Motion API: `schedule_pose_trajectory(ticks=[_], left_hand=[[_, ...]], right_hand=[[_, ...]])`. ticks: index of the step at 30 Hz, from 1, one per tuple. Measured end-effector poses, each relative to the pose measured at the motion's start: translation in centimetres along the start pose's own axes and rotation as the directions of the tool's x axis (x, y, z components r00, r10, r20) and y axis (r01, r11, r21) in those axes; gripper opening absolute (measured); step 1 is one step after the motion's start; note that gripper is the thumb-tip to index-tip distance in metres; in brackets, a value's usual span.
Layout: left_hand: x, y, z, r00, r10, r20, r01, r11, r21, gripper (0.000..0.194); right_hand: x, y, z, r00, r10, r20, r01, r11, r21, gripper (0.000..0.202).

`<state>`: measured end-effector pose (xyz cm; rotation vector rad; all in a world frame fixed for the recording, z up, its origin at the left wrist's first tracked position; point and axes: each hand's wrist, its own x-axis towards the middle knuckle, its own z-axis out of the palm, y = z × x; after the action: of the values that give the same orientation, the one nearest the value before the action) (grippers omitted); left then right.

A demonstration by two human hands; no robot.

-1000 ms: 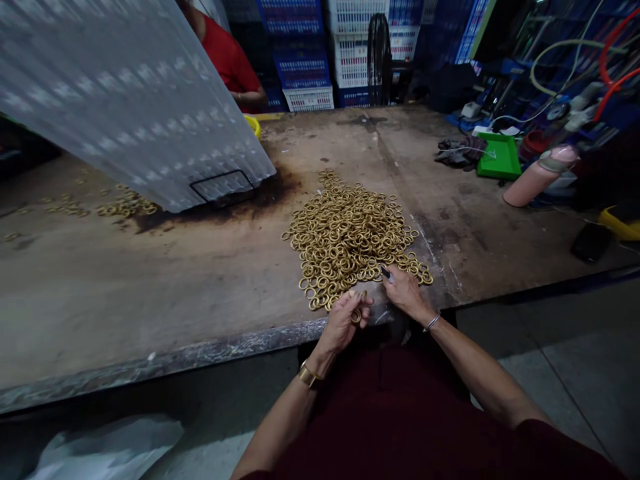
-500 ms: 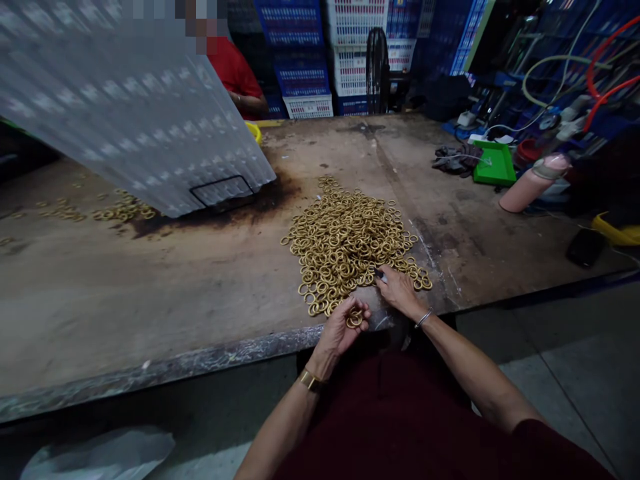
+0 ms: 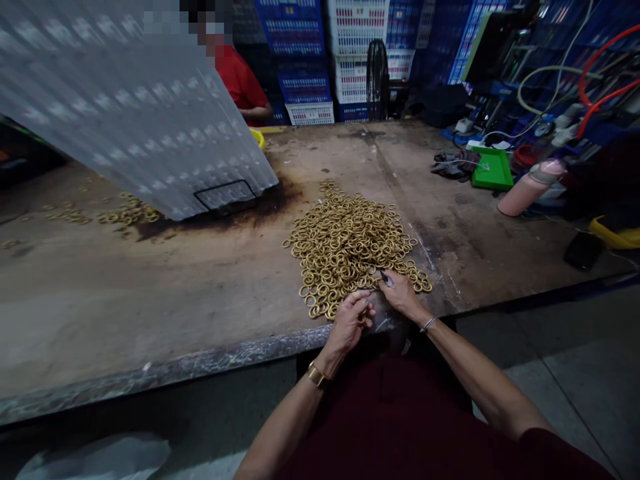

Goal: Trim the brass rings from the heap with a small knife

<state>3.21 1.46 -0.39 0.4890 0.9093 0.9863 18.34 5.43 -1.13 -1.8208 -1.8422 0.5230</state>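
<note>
A heap of brass-coloured metal rings [image 3: 350,233] lies on the wooden table near its front edge. Below the heap, my left hand [image 3: 350,323] is turned partly palm-up, fingers curled round several metal rings that are mostly hidden now. My right hand [image 3: 403,297] pinches a small dark-tipped, pen-like tool [image 3: 386,279], its tip pointing at the lower edge of the heap. Both hands are close together, the right one slightly farther forward. Whether the tool touches a ring I cannot tell.
A tall grey ribbed panel [image 3: 150,120] stands tilted at left, with scattered rings [image 3: 129,211] beside it. At right are a green tray [image 3: 493,168], a pink bottle [image 3: 531,188] and a black phone-like object [image 3: 584,250]. A person in a red shirt [image 3: 243,80] is across the table [image 3: 200,293].
My left hand's fingers have curled inward over the rings, which showed openly in the palm before. The right hand has barely moved. The whole view has shifted slightly.
</note>
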Motion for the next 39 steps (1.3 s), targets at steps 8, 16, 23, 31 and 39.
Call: schedule_pose_trajectory(ticks=[8, 16, 23, 31, 39], left_hand=[[0.1, 0.2, 0.9, 0.996, 0.088, -0.029, -0.085, 0.992, 0.091, 0.049], [-0.3, 0.0, 0.3, 0.991, 0.131, 0.006, -0.129, 0.968, 0.217, 0.042], [-0.6, -0.1, 0.3, 0.995, 0.041, 0.095, -0.049, 0.995, 0.092, 0.040], [-1.0, 0.2, 0.1, 0.991, 0.023, 0.129, -0.022, 1.000, -0.010, 0.039], [-0.7, 0.1, 0.0, 0.987, 0.130, 0.096, -0.135, 0.990, 0.047, 0.039]], right_hand=[[-1.5, -1.0, -0.1, 0.997, -0.050, 0.059, 0.019, 0.898, 0.440, 0.015], [-1.9, -2.4, -0.8, 0.976, 0.030, 0.216, -0.153, 0.801, 0.579, 0.027], [-2.0, -2.1, -0.1, 0.977, 0.046, 0.208, -0.162, 0.797, 0.582, 0.023], [-2.1, -1.4, 0.6, 0.998, 0.015, 0.069, -0.043, 0.909, 0.415, 0.017], [-3.4, -1.7, -0.1, 0.953, -0.258, 0.159, 0.240, 0.963, 0.121, 0.015]])
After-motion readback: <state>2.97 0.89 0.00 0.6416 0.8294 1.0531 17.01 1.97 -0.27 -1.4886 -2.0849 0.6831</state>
